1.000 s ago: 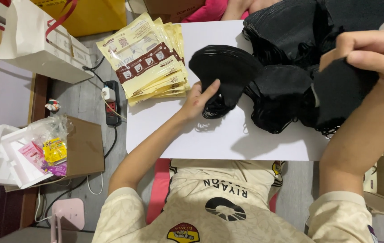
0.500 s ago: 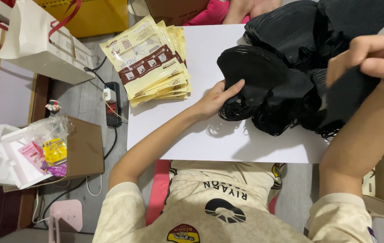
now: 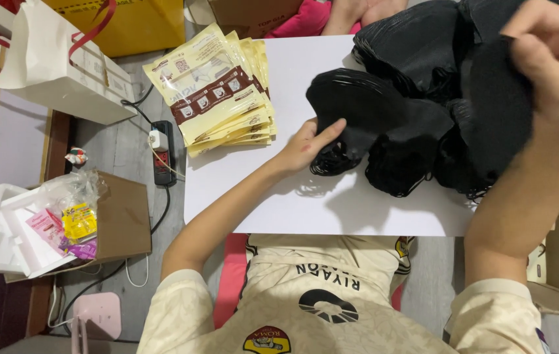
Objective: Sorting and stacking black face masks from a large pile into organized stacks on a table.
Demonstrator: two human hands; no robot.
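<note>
Pouches (image 3: 217, 92), cream and brown, sit fanned in a stack at the far left corner of the white board (image 3: 292, 210), unmoved over the last second. Off the board's left edge, on the floor, lie a black power strip (image 3: 162, 154) and a brown cardboard box (image 3: 119, 216) holding colourful packets.

My left hand (image 3: 306, 145) has slid rightward along the board from near the pouches toward its middle. It now rests on a folded black face mask (image 3: 351, 115), forefinger stretched flat along the mask's edge, the other fingers loosely curled beside the tangled ear loops. The mask has travelled with it and now touches the black heap.

That heap of black masks (image 3: 417, 59) covers the board's far right corner.

My right hand (image 3: 555, 65) has lifted nearer the camera, above the board's right edge, fingers and thumb pinched on another black mask (image 3: 492, 118), which hangs from them. One mask is under each hand; neither has reached the pouches.
</note>
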